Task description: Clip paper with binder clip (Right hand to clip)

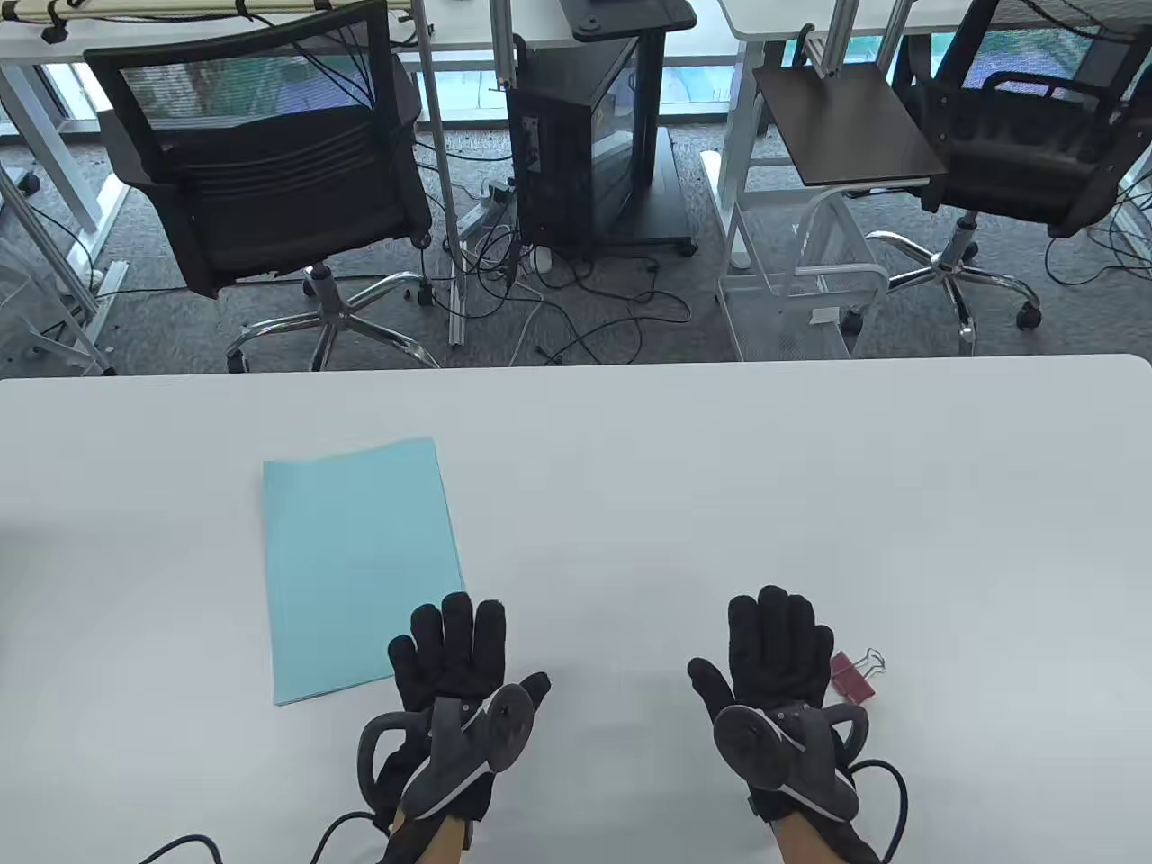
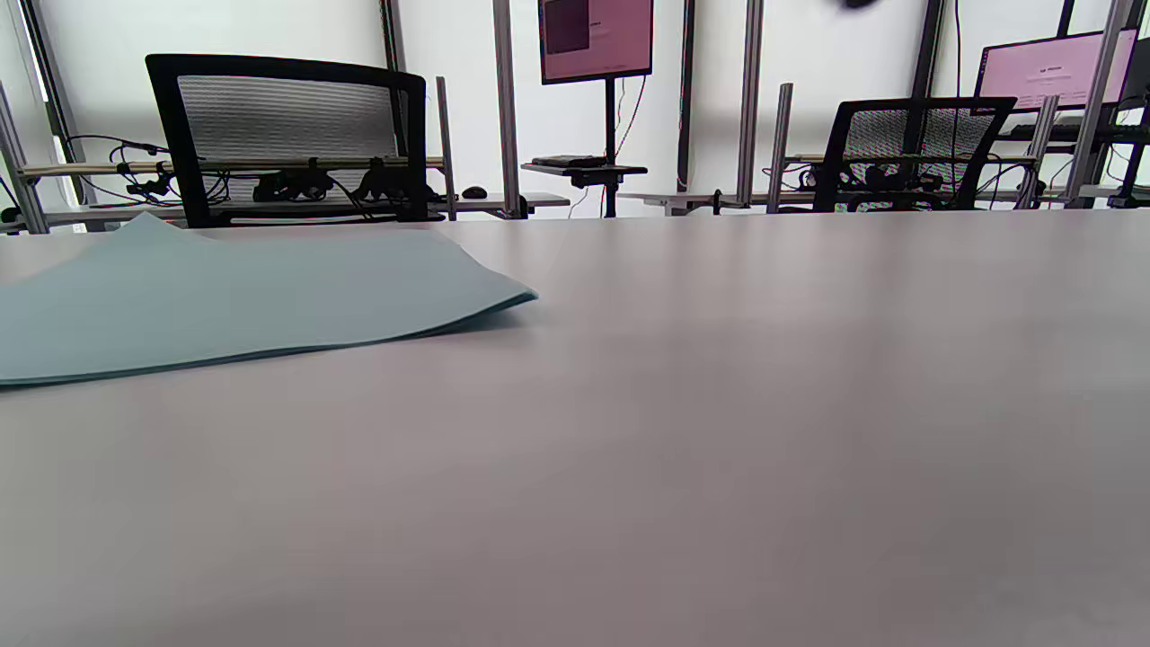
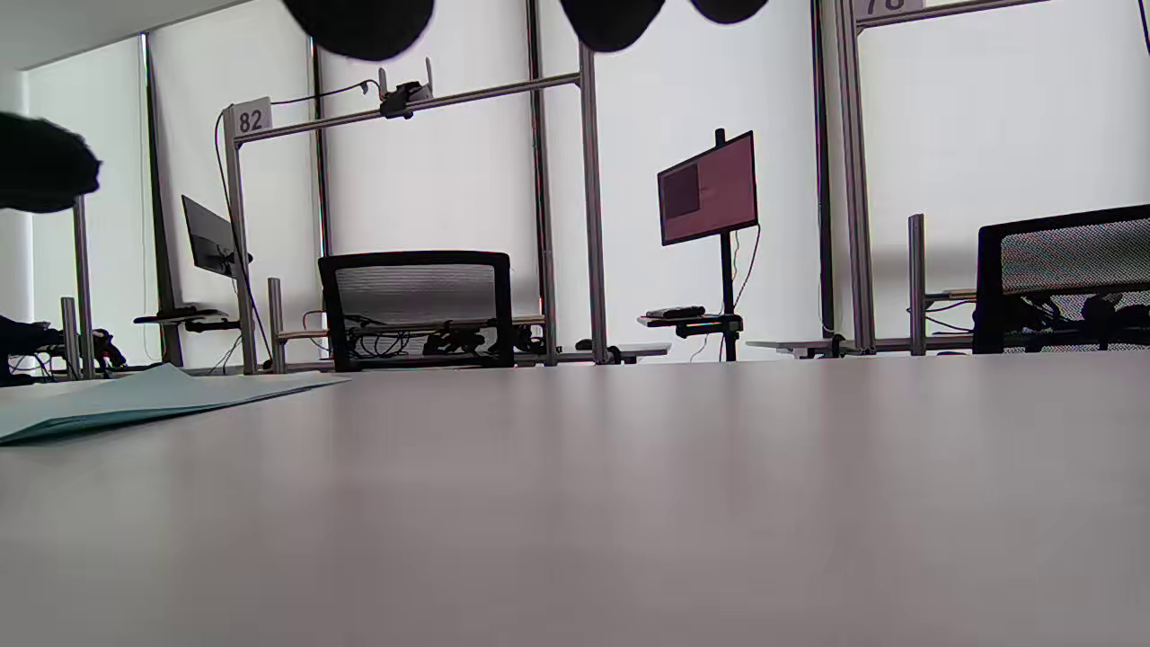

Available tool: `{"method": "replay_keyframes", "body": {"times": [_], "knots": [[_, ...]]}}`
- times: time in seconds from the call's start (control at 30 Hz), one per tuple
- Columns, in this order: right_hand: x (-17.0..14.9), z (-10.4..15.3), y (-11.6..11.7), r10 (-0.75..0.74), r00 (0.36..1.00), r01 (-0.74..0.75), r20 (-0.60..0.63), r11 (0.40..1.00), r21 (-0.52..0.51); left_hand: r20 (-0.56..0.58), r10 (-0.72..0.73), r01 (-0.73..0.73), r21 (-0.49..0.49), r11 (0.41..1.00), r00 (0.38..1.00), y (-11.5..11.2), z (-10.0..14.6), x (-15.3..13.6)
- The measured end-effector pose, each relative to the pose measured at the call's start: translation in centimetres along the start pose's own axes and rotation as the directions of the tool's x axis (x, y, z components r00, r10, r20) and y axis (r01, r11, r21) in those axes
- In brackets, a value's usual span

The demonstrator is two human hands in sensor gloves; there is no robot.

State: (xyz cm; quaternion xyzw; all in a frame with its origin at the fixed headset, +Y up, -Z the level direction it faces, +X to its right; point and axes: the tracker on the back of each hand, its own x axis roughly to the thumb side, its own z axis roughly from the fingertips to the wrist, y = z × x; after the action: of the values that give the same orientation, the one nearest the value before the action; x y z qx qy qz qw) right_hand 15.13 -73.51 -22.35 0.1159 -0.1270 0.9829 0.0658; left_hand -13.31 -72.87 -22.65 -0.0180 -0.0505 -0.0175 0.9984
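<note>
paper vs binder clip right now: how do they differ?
The light blue paper is large and flat; the dark red binder clip is small with wire handles. The paper lies by the left hand, the binder clip beside the right hand. Both rest on the white table, neither held.

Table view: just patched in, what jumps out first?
Two black-gloved hands lie flat and empty near the table's front edge, left hand and right hand. A light-blue paper lies beside the left hand's fingers. A small red binder clip sits just right of the right hand, untouched.
</note>
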Motion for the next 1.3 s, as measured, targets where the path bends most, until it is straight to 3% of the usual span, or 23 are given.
{"method": "replay_keyframes", "body": {"times": [0.53,0.77,0.87,1.0,1.13,1.3], "knots": [[0.2,0.0,0.1,-0.006,1.000,0.006,0.016,1.000,0.001,-0.001,0.001,-0.001,-0.023,1.000,1.000,-0.3,-0.2,0.0],[0.3,0.0,0.3,-0.021,0.999,0.020,0.029,1.000,0.010,-0.038,0.023,-0.022,0.016,1.000,0.999,1.8,-1.9,-2.1],[0.4,-0.1,0.2,-0.022,0.999,0.022,0.034,1.000,0.008,-0.094,-0.027,0.028,0.012,1.000,0.995,3.5,-3.4,-4.7],[0.4,-0.1,0.2,-0.010,0.999,0.010,0.037,1.000,0.003,-0.184,0.117,-0.127,-0.044,0.991,0.976,3.9,-5.4,-8.7],[0.4,-0.1,0.2,-0.015,0.999,0.014,0.030,1.000,0.005,-0.342,0.225,-0.266,-0.079,0.961,0.913,2.4,-6.9,-13.0],[0.4,-0.1,0.2,-0.019,0.999,0.018,0.029,1.000,0.015,-0.564,0.171,-0.296,-0.137,0.945,0.808,-1.3,-7.2,-17.3]]}}
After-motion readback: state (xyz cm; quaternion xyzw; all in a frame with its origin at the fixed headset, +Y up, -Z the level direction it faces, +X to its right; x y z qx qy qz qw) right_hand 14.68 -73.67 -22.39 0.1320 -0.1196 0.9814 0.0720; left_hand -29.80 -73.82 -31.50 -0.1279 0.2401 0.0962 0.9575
